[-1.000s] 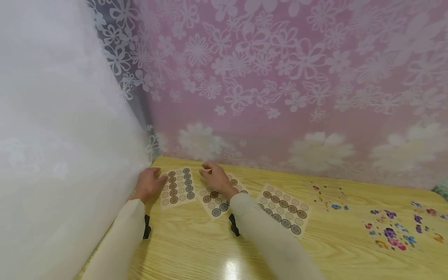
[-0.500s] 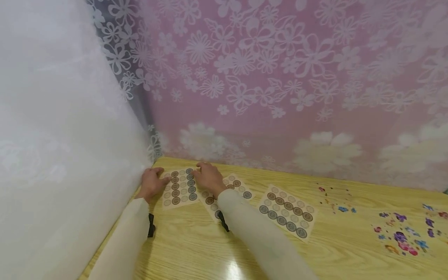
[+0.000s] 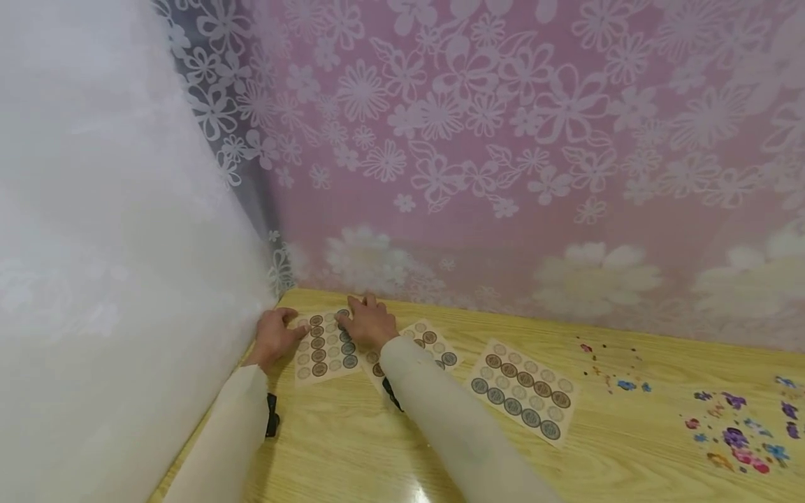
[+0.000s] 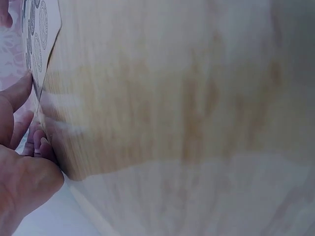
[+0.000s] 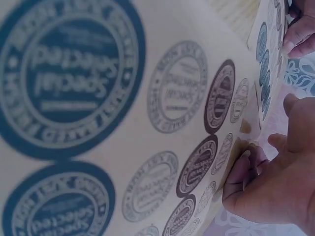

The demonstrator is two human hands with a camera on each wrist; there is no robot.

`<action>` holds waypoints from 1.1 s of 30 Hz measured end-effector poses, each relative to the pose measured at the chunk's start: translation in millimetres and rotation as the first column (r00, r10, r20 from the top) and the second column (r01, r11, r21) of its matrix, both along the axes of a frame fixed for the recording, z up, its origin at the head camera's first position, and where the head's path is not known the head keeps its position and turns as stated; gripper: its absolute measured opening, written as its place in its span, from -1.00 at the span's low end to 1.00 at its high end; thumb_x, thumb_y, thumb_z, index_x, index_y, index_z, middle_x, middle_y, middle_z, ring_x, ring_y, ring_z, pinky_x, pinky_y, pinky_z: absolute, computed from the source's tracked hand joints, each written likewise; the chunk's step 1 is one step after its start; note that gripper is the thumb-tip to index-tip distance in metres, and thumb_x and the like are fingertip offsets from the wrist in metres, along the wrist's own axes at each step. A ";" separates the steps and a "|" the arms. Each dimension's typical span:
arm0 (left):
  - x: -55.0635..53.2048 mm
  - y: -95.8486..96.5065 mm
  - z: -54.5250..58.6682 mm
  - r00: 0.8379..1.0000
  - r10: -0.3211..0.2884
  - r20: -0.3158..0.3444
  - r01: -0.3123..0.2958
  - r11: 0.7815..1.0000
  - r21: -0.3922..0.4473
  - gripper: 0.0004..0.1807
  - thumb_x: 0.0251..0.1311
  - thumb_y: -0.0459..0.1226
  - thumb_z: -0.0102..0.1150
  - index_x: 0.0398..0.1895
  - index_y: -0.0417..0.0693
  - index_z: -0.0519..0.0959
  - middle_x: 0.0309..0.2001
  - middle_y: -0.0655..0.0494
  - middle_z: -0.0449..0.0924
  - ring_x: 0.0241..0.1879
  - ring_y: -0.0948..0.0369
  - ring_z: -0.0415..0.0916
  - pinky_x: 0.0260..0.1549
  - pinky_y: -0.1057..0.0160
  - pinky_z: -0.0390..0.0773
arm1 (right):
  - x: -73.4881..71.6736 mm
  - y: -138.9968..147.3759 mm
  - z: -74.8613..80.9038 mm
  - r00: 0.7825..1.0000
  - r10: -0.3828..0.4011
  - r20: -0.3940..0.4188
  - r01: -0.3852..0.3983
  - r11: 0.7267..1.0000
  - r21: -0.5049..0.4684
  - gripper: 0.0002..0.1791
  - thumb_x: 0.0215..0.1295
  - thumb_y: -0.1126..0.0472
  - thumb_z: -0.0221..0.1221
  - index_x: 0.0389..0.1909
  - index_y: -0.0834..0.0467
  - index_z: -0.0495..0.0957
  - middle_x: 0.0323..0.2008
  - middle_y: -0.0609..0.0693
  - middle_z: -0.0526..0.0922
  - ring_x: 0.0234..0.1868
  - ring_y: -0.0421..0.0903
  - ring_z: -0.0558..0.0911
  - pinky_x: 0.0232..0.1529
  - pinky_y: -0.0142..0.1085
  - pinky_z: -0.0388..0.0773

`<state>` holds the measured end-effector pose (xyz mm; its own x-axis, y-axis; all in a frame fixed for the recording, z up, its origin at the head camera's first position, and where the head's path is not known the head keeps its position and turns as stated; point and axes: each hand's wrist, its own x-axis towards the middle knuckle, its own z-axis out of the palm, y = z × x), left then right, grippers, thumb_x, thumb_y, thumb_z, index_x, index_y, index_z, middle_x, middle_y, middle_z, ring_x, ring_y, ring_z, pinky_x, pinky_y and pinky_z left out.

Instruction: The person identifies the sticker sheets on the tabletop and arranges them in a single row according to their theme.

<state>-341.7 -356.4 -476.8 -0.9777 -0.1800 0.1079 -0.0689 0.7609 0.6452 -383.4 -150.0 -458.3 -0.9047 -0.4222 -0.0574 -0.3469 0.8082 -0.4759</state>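
Observation:
A pale sheet (image 3: 333, 353) printed with brown, blue-grey and light round labels lies at the table's far left corner. My left hand (image 3: 274, 337) is at its left edge, thumb reaching onto the paper and fingers apart from it. In the left wrist view the thumb (image 4: 22, 91) touches the sheet's edge. My right hand (image 3: 372, 325) is at the same sheet's upper right, thumb and forefinger spread over its blue-grey column. A second label sheet (image 3: 448, 349) lies partly under my right forearm. Up close in the right wrist view, its labels (image 5: 74, 78) read "Special Selected".
A third label sheet (image 3: 522, 391) lies to the right on the wood-grain table (image 3: 339, 447). Farther right are colourful flower stickers (image 3: 734, 439). A pink floral curtain (image 3: 440, 209) borders the back, and a white sheet (image 3: 126, 279) hangs along the left side.
My right hand has moved left, from over the second sheet to the first sheet's upper right. My left thumb has come slightly farther onto the paper. The head view has shifted a little.

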 end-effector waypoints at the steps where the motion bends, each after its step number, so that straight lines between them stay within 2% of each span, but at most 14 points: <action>1: -0.1 0.0 -0.7 1.000 0.004 0.005 -0.004 1.000 0.004 -0.48 0.17 -0.27 0.29 0.07 -0.50 0.45 0.00 -0.40 0.41 0.02 -0.21 0.35 0.05 -0.11 0.34 | -0.8 -0.1 -0.3 1.000 0.002 0.000 -0.002 1.000 0.006 -0.35 0.43 -0.25 -0.13 0.47 -0.11 0.14 0.32 0.06 0.17 0.22 0.14 0.33 -0.01 0.07 0.39; 7: 0.7 1.4 -0.3 0.999 0.026 0.037 -0.028 0.998 0.053 -0.47 0.19 -0.27 0.28 0.10 -0.49 0.42 0.03 -0.40 0.36 0.05 -0.21 0.33 0.05 -0.12 0.34 | -5.2 2.3 3.3 0.999 0.049 0.015 -0.050 0.997 0.054 -0.32 0.43 -0.24 -0.12 0.49 -0.12 0.06 0.37 0.08 0.11 0.22 0.13 0.33 0.02 0.05 0.39; 11: 0.2 1.5 0.9 0.999 0.029 0.035 -0.031 0.998 0.057 -0.50 0.18 -0.28 0.27 0.08 -0.49 0.44 0.00 -0.38 0.39 0.04 -0.21 0.35 0.04 -0.11 0.35 | -9.6 0.9 3.9 0.998 0.057 0.018 -0.058 0.994 0.094 -0.27 0.37 -0.28 -0.06 0.49 -0.15 0.06 0.40 0.08 0.09 0.25 0.13 0.33 0.03 0.04 0.39; 14: -0.4 0.8 0.8 0.999 0.029 0.040 -0.031 0.998 0.058 -0.51 0.18 -0.29 0.27 0.07 -0.49 0.45 -0.01 -0.37 0.40 0.04 -0.20 0.36 0.04 -0.11 0.36 | -12.4 -2.1 0.7 0.999 0.053 0.005 -0.054 0.991 0.122 -0.25 0.33 -0.32 -0.03 0.48 -0.17 0.09 0.38 0.10 0.11 0.20 0.12 0.37 -0.05 0.01 0.44; 17: -1.1 -0.2 0.2 0.998 0.022 0.066 -0.029 0.995 0.098 -0.51 0.19 -0.29 0.27 0.09 -0.48 0.44 0.01 -0.36 0.38 0.06 -0.20 0.33 0.05 -0.11 0.35 | -14.1 -4.4 -3.0 0.999 0.051 -0.018 -0.048 0.987 0.151 -0.24 0.30 -0.34 -0.01 0.46 -0.18 0.13 0.34 0.10 0.14 0.13 0.11 0.43 -0.14 -0.03 0.48; 20: -1.7 -0.1 0.0 0.996 0.012 0.087 -0.024 0.990 0.139 -0.51 0.20 -0.29 0.26 0.10 -0.47 0.42 0.03 -0.35 0.36 0.07 -0.19 0.31 0.05 -0.11 0.33 | -14.2 -4.0 -4.5 0.998 0.051 -0.026 -0.046 0.985 0.166 -0.25 0.29 -0.34 0.00 0.46 -0.20 0.14 0.34 0.10 0.14 0.11 0.10 0.45 -0.14 -0.03 0.49; 26: -1.5 -0.1 1.1 0.995 0.024 0.099 -0.040 0.986 0.160 -0.50 0.19 -0.27 0.29 0.08 -0.43 0.41 0.02 -0.30 0.34 0.05 -0.15 0.29 0.05 -0.09 0.32 | -13.5 -1.6 -1.9 0.998 0.066 -0.022 -0.062 0.991 0.123 -0.26 0.28 -0.30 0.06 0.44 -0.16 0.18 0.33 0.10 0.17 0.11 0.11 0.45 -0.05 0.02 0.44; 33: -1.8 -2.5 -0.8 0.995 0.011 0.098 -0.024 0.990 0.137 -0.51 0.17 -0.26 0.30 0.05 -0.43 0.45 0.01 -0.31 0.40 0.05 -0.15 0.32 0.05 -0.09 0.34 | -11.8 -0.7 -5.0 1.000 0.008 -0.009 -0.008 1.000 -0.009 -0.29 0.20 -0.25 0.20 0.32 -0.04 0.34 0.33 0.06 0.21 0.05 0.07 0.48 0.02 0.02 0.37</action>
<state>-343.5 -358.9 -477.6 -0.9789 -0.2041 -0.0140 -0.1487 0.6629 0.7338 -395.1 -150.7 -463.2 -0.9018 -0.4297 -0.0457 -0.3575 0.8013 -0.4797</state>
